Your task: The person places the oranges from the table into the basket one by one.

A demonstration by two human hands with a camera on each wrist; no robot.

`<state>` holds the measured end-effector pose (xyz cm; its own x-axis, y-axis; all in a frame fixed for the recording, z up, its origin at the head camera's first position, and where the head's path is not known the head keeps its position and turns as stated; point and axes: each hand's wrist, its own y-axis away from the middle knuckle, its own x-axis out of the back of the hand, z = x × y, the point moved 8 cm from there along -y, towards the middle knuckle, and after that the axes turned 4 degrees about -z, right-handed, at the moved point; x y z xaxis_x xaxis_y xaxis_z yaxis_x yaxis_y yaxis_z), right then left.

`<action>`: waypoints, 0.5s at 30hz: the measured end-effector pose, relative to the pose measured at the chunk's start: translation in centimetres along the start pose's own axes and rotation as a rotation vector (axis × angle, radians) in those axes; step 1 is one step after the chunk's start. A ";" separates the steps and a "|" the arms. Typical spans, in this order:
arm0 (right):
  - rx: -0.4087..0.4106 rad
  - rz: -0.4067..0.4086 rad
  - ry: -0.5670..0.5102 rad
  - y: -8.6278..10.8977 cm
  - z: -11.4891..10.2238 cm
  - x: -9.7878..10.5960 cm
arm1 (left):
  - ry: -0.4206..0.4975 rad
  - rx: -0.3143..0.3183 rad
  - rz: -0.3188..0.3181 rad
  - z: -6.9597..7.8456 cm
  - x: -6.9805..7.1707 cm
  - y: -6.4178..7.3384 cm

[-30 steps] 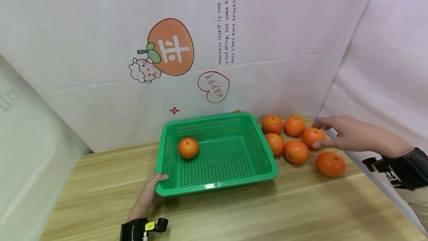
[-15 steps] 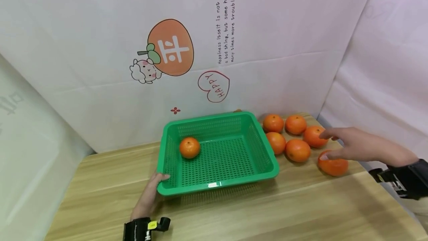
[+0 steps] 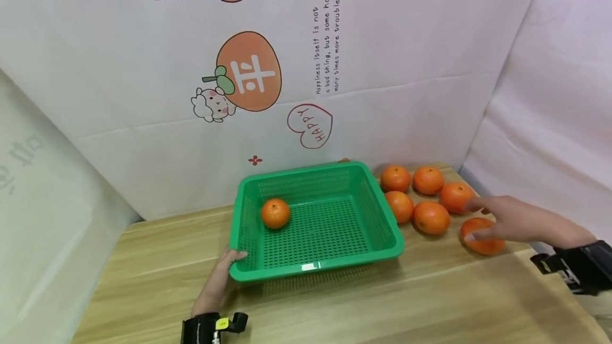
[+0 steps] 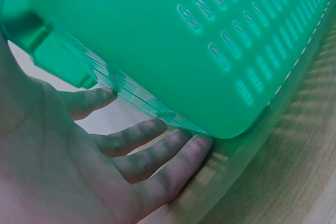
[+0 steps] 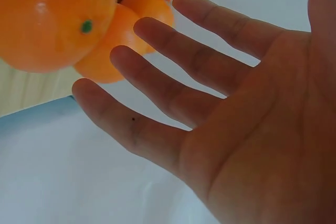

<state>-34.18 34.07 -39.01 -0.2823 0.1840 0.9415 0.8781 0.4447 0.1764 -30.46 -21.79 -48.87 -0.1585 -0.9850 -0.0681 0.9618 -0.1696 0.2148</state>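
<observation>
My left hand (image 3: 221, 275) holds the near left corner of a green plastic basket (image 3: 334, 265), thumb over the rim and fingers against the outer wall. In the left wrist view, the fingertips (image 4: 197, 142) sit low on the basket's side (image 4: 131, 40). One orange (image 3: 275, 213) lies inside, toward the left. My right hand (image 3: 523, 221) hovers at the nearest orange (image 3: 485, 247) on the right, its thumb overlapping that fruit. In the right wrist view, the fingers (image 5: 168, 87) are extended and spread beside a large orange (image 5: 47, 19), nothing in the palm.
Several more oranges (image 3: 431, 217) cluster right of the basket on the wooden table (image 3: 382, 307). Another orange (image 3: 344, 160) peeks out behind the back rim. A printed white cloth (image 3: 382, 41) hangs behind, and the table's right edge runs beneath my right arm.
My right hand has come nearer and lower, from an orange at the back right to the nearest one. The left hand keeps its hold on the basket; the view has shifted slightly.
</observation>
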 end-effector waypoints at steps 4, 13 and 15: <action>-0.009 -0.004 -0.009 -0.1 0.6 -0.8 | 0.016 -0.003 -0.024 0.0 -0.3 0.0; -0.008 -0.001 0.032 -0.5 1.0 -1.6 | 0.009 0.036 -0.014 -0.1 0.0 -0.1; -0.013 0.007 0.038 -0.6 1.1 -1.7 | 0.010 0.037 -0.014 0.0 0.0 -0.1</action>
<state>-34.66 34.48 -41.02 -0.2611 0.1533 0.9530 0.8852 0.4319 0.1731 -30.59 -21.77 -48.95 -0.1692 -0.9823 -0.0806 0.9507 -0.1842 0.2493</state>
